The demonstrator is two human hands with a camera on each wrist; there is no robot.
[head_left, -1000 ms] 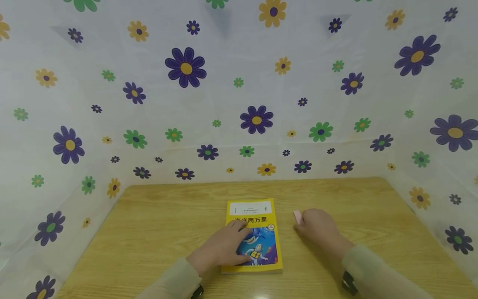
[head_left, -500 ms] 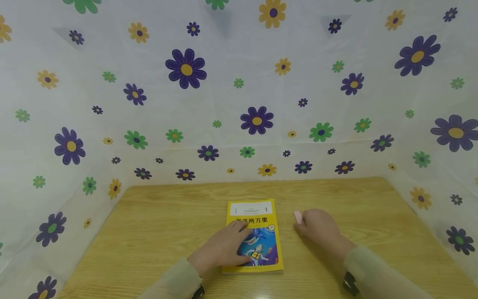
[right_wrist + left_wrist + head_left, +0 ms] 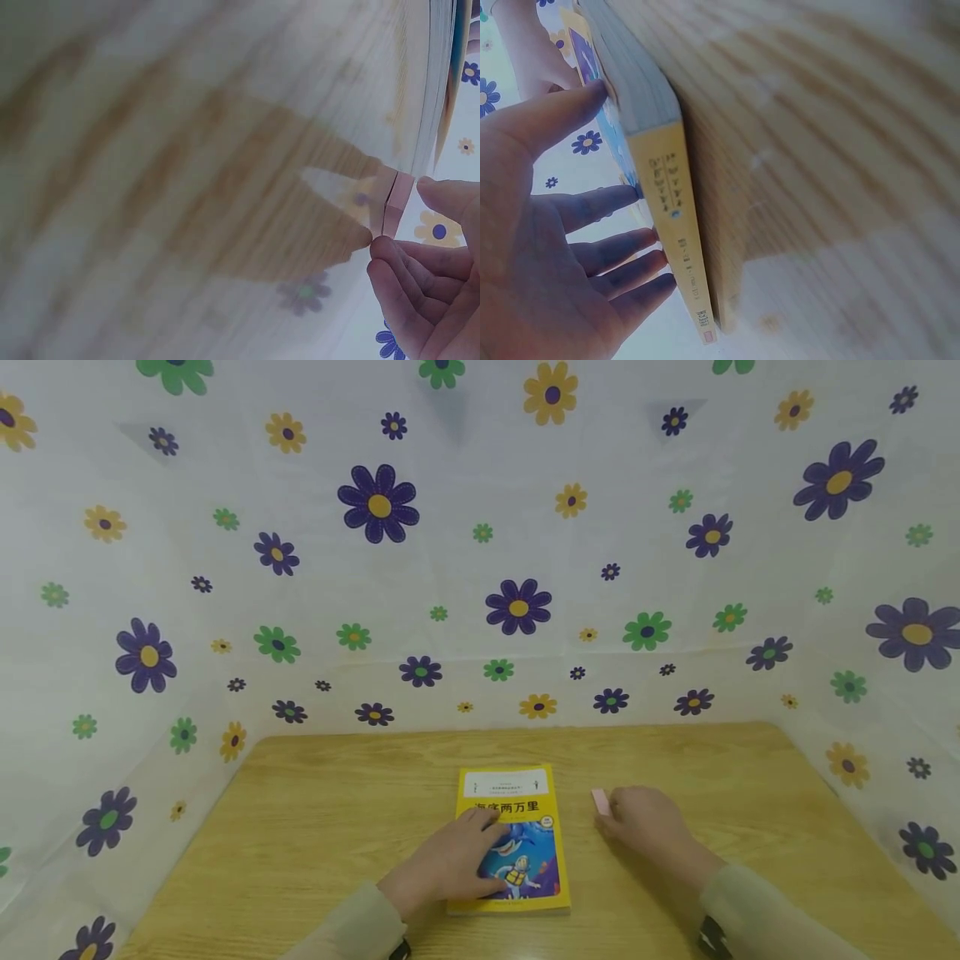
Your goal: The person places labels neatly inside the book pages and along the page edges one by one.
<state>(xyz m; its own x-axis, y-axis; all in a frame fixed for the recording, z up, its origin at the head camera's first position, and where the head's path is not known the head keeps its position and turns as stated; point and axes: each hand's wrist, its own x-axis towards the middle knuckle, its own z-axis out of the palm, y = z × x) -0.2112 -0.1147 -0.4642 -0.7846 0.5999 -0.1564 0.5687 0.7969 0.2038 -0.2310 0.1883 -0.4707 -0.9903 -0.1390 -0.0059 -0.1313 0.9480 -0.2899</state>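
Left hand [image 3: 452, 853] spread on a yellow book [image 3: 528, 852], right hand [image 3: 647, 822] pinching a pink block [image 3: 601, 802]

I'm looking at a wood-grained tabletop [image 3: 337, 793], its back corners rounded, with white cloth [image 3: 450, 552] behind and along both sides, scattered with purple, yellow and green flowers [image 3: 378, 505]. The yellow book lies closed and face up near the middle. Its bold Chinese title [image 3: 525, 807] ends in 两万里, the first characters partly behind fingers; the print on the spine [image 3: 682, 232] is too blurred for me to read. A diver [image 3: 517, 874] is pictured below. The left hand rests loosely, thumb well apart from fingers, touching the front and the spine edge. The right hand is curled in, thumb and fingertips holding the pink block near the book's right side.
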